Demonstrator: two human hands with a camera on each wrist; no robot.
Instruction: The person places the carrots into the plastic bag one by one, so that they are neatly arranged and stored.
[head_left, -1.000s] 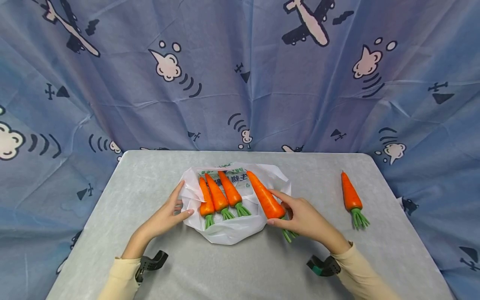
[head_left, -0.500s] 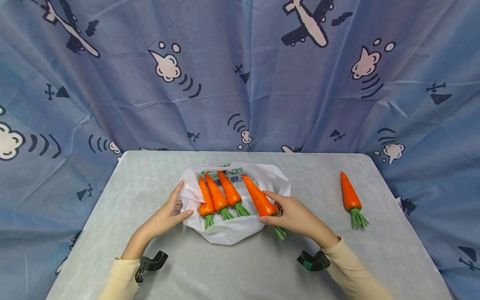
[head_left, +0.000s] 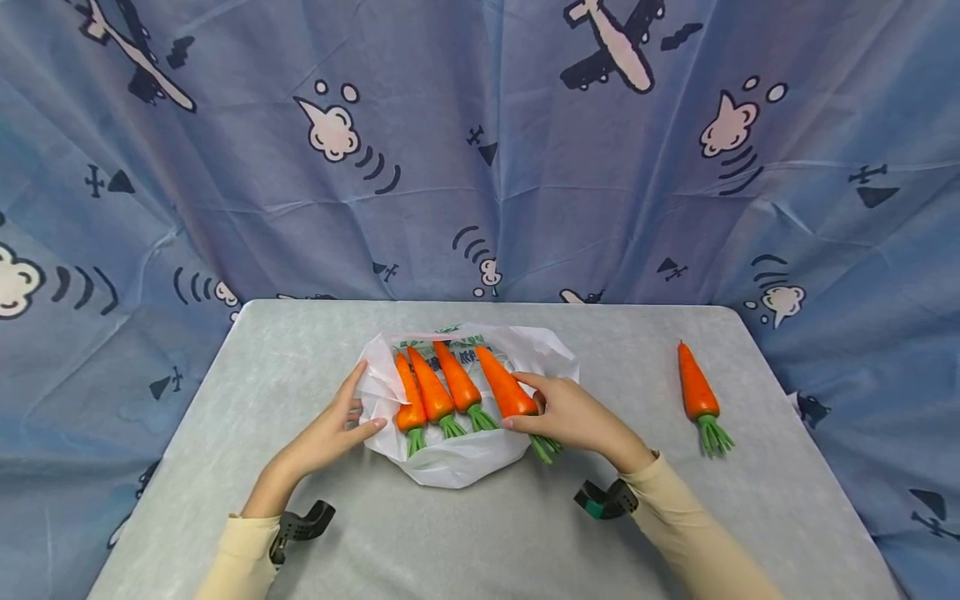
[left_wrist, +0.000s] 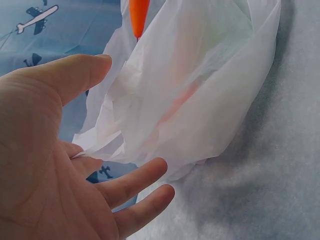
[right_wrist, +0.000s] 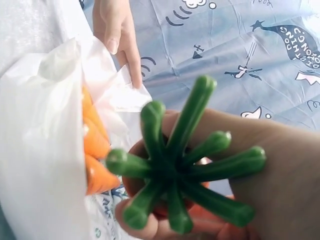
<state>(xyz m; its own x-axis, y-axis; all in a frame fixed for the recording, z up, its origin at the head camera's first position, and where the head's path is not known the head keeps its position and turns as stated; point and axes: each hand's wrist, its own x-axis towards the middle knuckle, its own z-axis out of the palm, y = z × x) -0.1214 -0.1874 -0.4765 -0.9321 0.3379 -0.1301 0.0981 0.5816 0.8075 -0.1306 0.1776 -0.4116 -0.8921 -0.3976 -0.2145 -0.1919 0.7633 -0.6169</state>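
Note:
A white plastic bag (head_left: 457, 462) with green print lies open on the table, several orange carrots (head_left: 460, 381) with green stems inside it. My left hand (head_left: 336, 429) is at the bag's left side, its fingers spread and mostly straight; in the left wrist view, the bag's edge (left_wrist: 112, 147) meets the fingers and the thumb stays apart. At the bag's right side, my right hand (head_left: 570, 417) grips another carrot (head_left: 504, 383) near its stem end, thumb in front and fingers behind. Its green stems (right_wrist: 172, 170) fill the middle of the right wrist view; its tip is over the bag's opening.
One more carrot (head_left: 698, 387) lies on the table (head_left: 630, 350), well to the right of the bag. A blue curtain (head_left: 420, 150) printed with planes and clouds hangs behind the table's far edge. Both wrists wear dark straps.
My right hand has moved left with the carrot, bringing it closer to the others in the bag. The left hand and the bag stay almost where they were.

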